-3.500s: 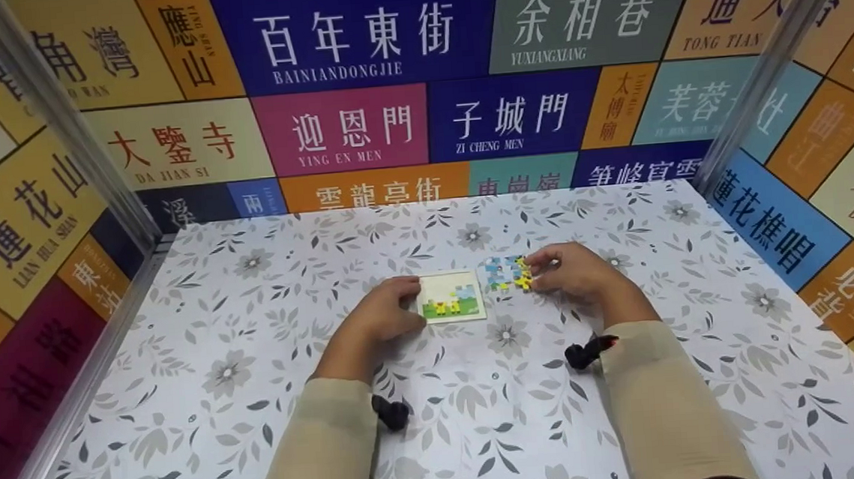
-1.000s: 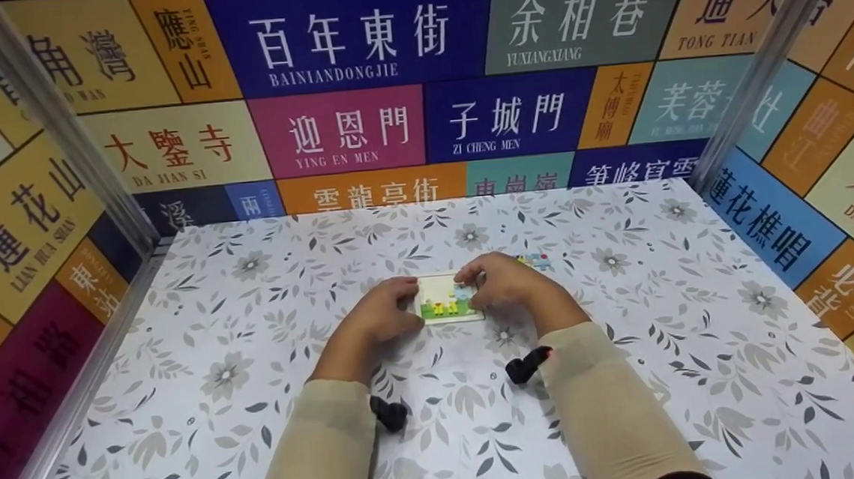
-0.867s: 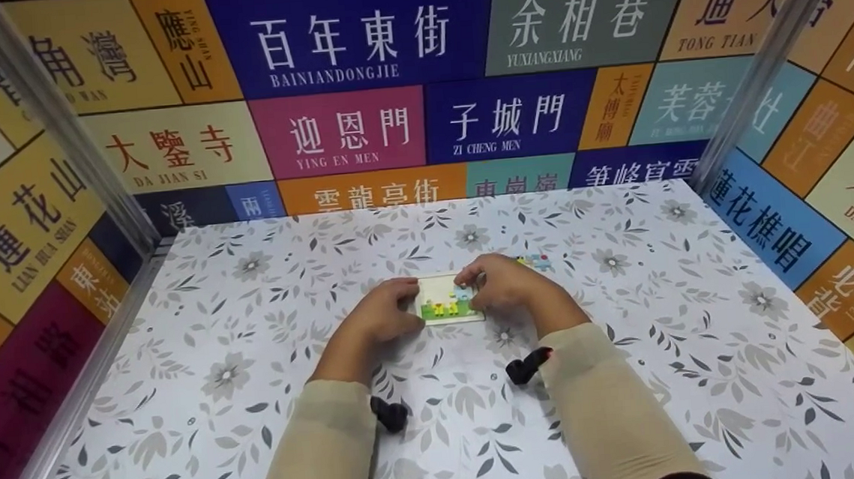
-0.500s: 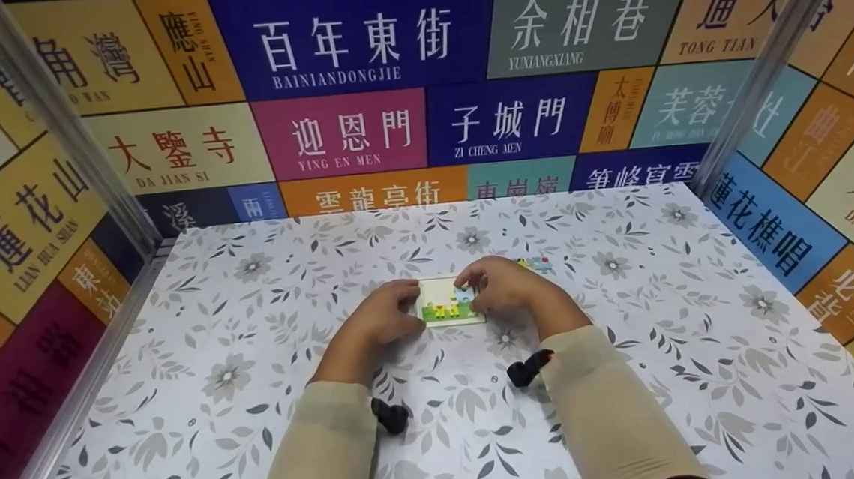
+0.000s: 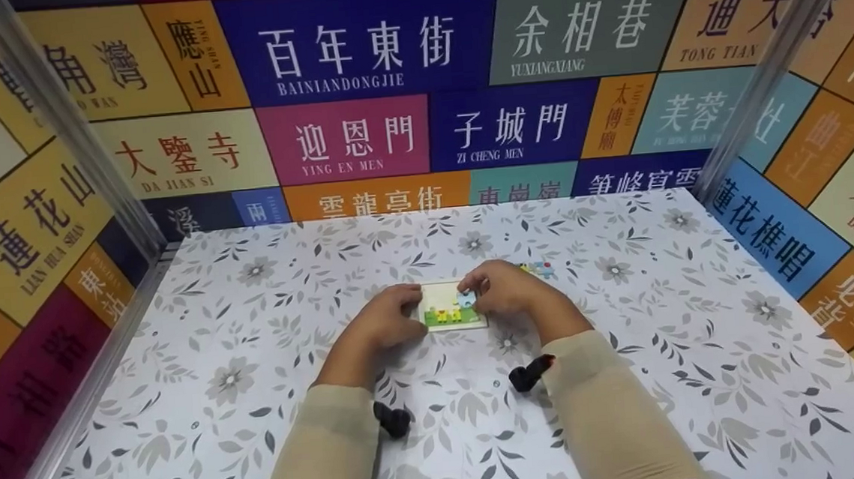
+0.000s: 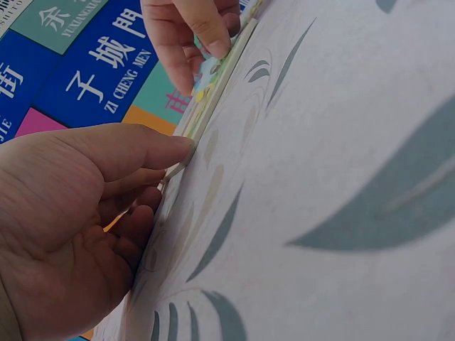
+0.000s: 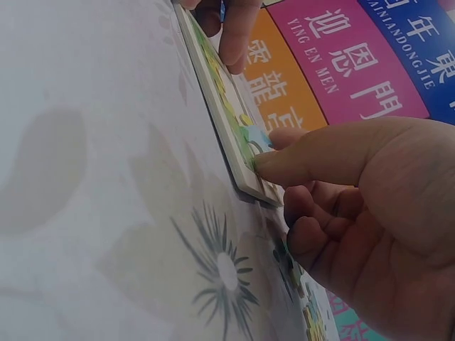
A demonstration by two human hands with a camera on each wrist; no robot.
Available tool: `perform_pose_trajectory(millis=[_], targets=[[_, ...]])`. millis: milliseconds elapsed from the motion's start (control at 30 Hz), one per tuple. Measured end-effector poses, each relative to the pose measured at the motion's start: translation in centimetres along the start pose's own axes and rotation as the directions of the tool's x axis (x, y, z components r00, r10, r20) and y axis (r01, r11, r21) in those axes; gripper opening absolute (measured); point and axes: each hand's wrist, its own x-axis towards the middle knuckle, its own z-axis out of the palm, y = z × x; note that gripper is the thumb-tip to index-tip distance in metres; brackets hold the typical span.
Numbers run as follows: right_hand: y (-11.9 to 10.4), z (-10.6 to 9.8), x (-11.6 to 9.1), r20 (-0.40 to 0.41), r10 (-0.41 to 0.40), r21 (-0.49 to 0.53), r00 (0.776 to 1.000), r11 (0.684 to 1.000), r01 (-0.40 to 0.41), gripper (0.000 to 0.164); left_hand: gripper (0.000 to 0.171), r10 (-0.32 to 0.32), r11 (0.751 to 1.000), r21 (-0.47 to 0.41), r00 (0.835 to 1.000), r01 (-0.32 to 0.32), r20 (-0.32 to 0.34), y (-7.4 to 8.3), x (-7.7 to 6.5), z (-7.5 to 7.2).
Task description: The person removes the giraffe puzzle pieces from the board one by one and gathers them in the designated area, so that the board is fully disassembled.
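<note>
A small puzzle board (image 5: 447, 317) with a green and yellow picture lies in the middle of the floral table (image 5: 256, 372). My left hand (image 5: 408, 317) rests at its left edge, with the thumb against the board edge (image 6: 190, 121) and the fingers curled. My right hand (image 5: 474, 294) is over the board's upper right part and pinches a light blue puzzle piece (image 5: 466, 298) down onto it. In the right wrist view the piece (image 7: 258, 138) sits under my fingertip on the board (image 7: 226, 117). A few loose pieces (image 5: 539, 268) lie just right of my right hand.
Walls of coloured sign panels close in the table at the back (image 5: 386, 84), left and right. Metal posts (image 5: 66, 129) stand at the back corners. Black wrist camera mounts (image 5: 393, 421) (image 5: 528, 375) sit under both beige sleeves.
My right hand has come left from the loose pieces to the board with a blue piece. Over the last second both hands have barely moved.
</note>
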Motion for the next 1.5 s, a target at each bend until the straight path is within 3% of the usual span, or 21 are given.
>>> perform_pose_trajectory(millis=[233, 567, 800, 1033, 1233, 1500], targets=[[0.4, 0.0, -0.2, 0.012, 0.036, 0.020, 0.999, 0.999, -0.036, 0.041, 0.072, 0.013, 1.000, 0.015, 1.000, -0.013, 0.006, 0.1, 0.0, 0.3], [0.5, 0.3, -0.4, 0.000, -0.025, -0.014, 1.000, 1.000, 0.025, 0.041, 0.069, 0.082, 0.995, 0.052, 0.996, -0.083, 0.023, 0.2, -0.1, 0.2], [0.2, -0.4, -0.3, 0.002, -0.008, -0.010, 1.000, 1.000, 0.008, 0.039, 0.068, 0.027, 0.999, 0.025, 0.999, -0.027, 0.017, 0.3, 0.0, -0.1], [-0.2, -1.9, -0.7, -0.050, -0.067, -0.012, 0.996, 0.998, 0.066, 0.039, 0.070, 0.049, 0.998, 0.031, 0.999, -0.049, 0.000, 0.2, 0.3, -0.5], [1.4, -3.6, -1.7, -0.098, -0.074, 0.020, 0.992, 0.997, 0.076, 0.041, 0.070, 0.053, 0.998, 0.025, 0.999, -0.053, 0.007, 0.0, 0.1, -0.3], [5.2, -5.8, -3.0, -0.114, 0.012, 0.037, 0.993, 0.999, -0.008, 0.043, 0.069, 0.096, 0.994, 0.052, 0.995, -0.096, 0.002, -0.5, 0.0, -0.2]])
